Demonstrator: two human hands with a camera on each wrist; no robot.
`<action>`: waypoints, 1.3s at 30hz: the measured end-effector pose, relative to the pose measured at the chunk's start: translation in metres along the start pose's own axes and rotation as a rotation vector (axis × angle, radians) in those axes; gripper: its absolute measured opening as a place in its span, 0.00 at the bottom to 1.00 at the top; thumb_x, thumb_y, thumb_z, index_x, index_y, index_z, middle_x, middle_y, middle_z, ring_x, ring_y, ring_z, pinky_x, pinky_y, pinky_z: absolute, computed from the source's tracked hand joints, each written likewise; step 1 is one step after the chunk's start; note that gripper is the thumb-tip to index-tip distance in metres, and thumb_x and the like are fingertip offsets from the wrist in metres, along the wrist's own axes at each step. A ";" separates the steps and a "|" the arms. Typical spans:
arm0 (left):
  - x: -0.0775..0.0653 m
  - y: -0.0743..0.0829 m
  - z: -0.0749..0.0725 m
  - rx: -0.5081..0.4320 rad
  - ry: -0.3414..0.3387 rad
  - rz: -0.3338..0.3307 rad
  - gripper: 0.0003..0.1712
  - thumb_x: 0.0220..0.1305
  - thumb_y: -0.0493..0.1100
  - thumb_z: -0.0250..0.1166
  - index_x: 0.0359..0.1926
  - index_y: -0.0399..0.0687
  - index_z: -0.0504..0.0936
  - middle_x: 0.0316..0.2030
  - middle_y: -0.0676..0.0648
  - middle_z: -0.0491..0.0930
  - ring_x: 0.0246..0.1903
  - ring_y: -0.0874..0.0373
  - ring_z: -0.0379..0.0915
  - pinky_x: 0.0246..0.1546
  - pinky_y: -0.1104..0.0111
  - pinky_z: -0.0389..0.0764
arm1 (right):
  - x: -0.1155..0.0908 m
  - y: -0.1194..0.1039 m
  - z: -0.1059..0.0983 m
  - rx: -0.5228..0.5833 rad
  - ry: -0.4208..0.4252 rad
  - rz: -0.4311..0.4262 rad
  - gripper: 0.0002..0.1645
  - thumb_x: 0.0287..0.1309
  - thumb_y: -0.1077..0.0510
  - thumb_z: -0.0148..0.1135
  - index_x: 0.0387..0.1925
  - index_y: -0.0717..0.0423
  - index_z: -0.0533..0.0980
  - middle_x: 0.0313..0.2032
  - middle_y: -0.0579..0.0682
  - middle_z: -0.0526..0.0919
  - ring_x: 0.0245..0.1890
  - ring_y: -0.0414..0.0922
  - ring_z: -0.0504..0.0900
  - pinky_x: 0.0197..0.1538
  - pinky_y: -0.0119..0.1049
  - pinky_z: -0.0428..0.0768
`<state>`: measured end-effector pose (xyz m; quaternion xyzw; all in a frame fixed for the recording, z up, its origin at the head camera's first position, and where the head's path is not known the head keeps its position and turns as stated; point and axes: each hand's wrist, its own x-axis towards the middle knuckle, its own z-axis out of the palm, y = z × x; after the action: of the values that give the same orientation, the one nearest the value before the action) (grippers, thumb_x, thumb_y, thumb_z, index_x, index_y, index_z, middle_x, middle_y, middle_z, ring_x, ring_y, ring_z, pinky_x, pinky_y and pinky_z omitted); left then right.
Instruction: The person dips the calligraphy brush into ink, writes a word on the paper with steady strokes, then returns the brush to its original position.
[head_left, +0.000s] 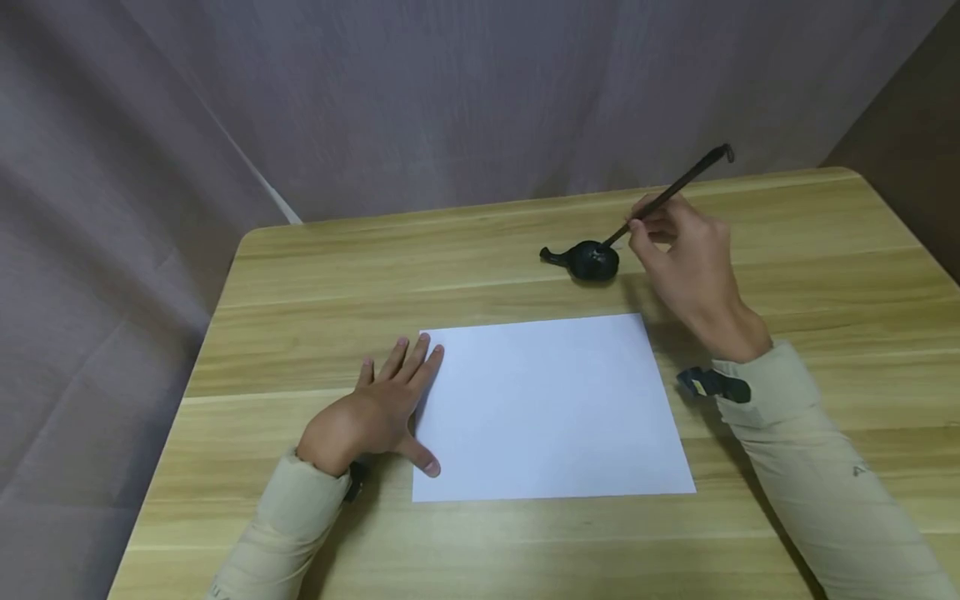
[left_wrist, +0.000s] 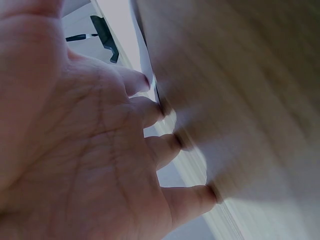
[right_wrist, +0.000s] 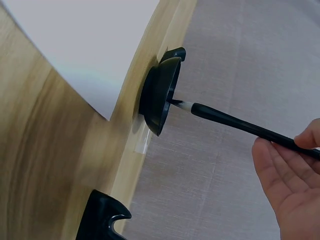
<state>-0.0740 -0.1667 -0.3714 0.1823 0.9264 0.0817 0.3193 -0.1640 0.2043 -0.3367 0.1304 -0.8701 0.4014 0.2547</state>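
My right hand [head_left: 693, 262] pinches a dark writing brush [head_left: 678, 187] by its handle, between thumb and fingers. The brush slants down to a small black ink dish [head_left: 592, 265] with a curved handle. In the right wrist view the brush tip [right_wrist: 181, 104], white with a dark end, meets the dish's rim. A white sheet of paper [head_left: 551, 412] lies in front of the dish. On its left edge rests my left hand [head_left: 382, 412], fingers spread, with thumb and index fingertip on the sheet. Past the left palm [left_wrist: 85, 135], the left wrist view also catches the dish [left_wrist: 104, 37].
The wooden table [head_left: 300, 275] has rounded back corners. Behind it and on the left hangs a grey curtain [head_left: 450, 100]. A black curved piece [right_wrist: 100, 217] shows at the bottom of the right wrist view; what it is I cannot tell.
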 end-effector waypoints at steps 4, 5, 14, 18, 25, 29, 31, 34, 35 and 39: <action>0.001 -0.001 0.001 -0.005 0.002 -0.001 0.92 0.35 0.68 0.87 0.86 0.54 0.30 0.84 0.46 0.20 0.82 0.43 0.14 0.75 0.32 0.32 | 0.000 0.000 0.001 -0.037 -0.048 -0.019 0.10 0.68 0.70 0.59 0.47 0.71 0.82 0.44 0.62 0.90 0.45 0.48 0.91 0.50 0.24 0.82; 0.001 -0.001 0.001 -0.005 0.004 -0.001 0.92 0.35 0.68 0.87 0.86 0.54 0.30 0.84 0.46 0.20 0.82 0.43 0.14 0.75 0.32 0.32 | 0.000 0.000 0.001 -0.053 -0.062 -0.024 0.10 0.68 0.70 0.59 0.46 0.70 0.82 0.44 0.62 0.90 0.45 0.54 0.91 0.51 0.29 0.84; 0.002 0.000 0.000 -0.008 0.009 0.004 0.92 0.35 0.68 0.87 0.86 0.54 0.31 0.84 0.46 0.20 0.82 0.43 0.15 0.75 0.31 0.32 | 0.000 -0.003 0.000 -0.072 -0.189 -0.004 0.11 0.70 0.69 0.55 0.48 0.66 0.81 0.46 0.62 0.89 0.48 0.60 0.90 0.50 0.55 0.85; 0.004 0.001 -0.001 -0.004 0.011 0.012 0.92 0.36 0.69 0.87 0.86 0.54 0.30 0.84 0.47 0.20 0.82 0.43 0.14 0.75 0.32 0.32 | 0.001 -0.003 0.000 -0.066 -0.185 -0.016 0.10 0.70 0.70 0.55 0.47 0.67 0.81 0.45 0.61 0.90 0.47 0.58 0.90 0.50 0.51 0.85; 0.006 0.000 -0.003 0.005 0.017 0.010 0.91 0.36 0.69 0.87 0.86 0.54 0.31 0.84 0.47 0.21 0.83 0.43 0.15 0.76 0.33 0.33 | 0.001 -0.001 0.002 -0.051 -0.112 -0.010 0.09 0.73 0.65 0.61 0.48 0.67 0.83 0.45 0.61 0.90 0.46 0.58 0.91 0.48 0.26 0.84; 0.006 -0.001 -0.002 0.006 0.018 0.008 0.91 0.36 0.69 0.87 0.86 0.53 0.32 0.84 0.47 0.22 0.83 0.43 0.16 0.76 0.32 0.33 | 0.001 0.004 0.006 -0.023 -0.048 0.030 0.12 0.74 0.63 0.62 0.49 0.71 0.81 0.45 0.64 0.90 0.46 0.59 0.91 0.45 0.11 0.74; 0.006 -0.001 -0.002 0.008 0.017 0.009 0.91 0.36 0.69 0.86 0.86 0.54 0.31 0.84 0.47 0.21 0.83 0.43 0.16 0.76 0.32 0.33 | 0.000 0.007 0.006 -0.026 -0.023 0.044 0.12 0.73 0.64 0.62 0.49 0.72 0.80 0.44 0.65 0.90 0.45 0.59 0.91 0.45 0.11 0.73; 0.006 -0.001 -0.002 0.006 0.017 0.019 0.91 0.37 0.70 0.86 0.86 0.54 0.31 0.84 0.47 0.21 0.83 0.43 0.16 0.75 0.32 0.34 | 0.000 0.008 0.005 -0.041 0.013 0.054 0.12 0.73 0.64 0.61 0.48 0.72 0.80 0.44 0.65 0.90 0.44 0.51 0.91 0.45 0.11 0.74; 0.006 -0.002 -0.002 0.005 0.017 0.026 0.91 0.38 0.70 0.86 0.86 0.54 0.31 0.84 0.47 0.21 0.83 0.43 0.17 0.75 0.31 0.34 | 0.001 0.008 0.004 -0.046 0.028 0.052 0.12 0.73 0.63 0.61 0.48 0.72 0.80 0.43 0.64 0.90 0.43 0.44 0.90 0.45 0.12 0.74; 0.003 -0.007 -0.007 -0.010 0.030 0.071 0.88 0.41 0.68 0.86 0.86 0.53 0.33 0.85 0.46 0.24 0.83 0.42 0.19 0.75 0.31 0.36 | 0.003 0.005 0.000 -0.032 0.086 0.035 0.13 0.74 0.62 0.61 0.48 0.72 0.80 0.43 0.63 0.90 0.39 0.19 0.80 0.46 0.14 0.76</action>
<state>-0.0824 -0.1726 -0.3698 0.2122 0.9236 0.1007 0.3030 -0.1692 0.2070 -0.3382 0.0937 -0.8668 0.3972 0.2867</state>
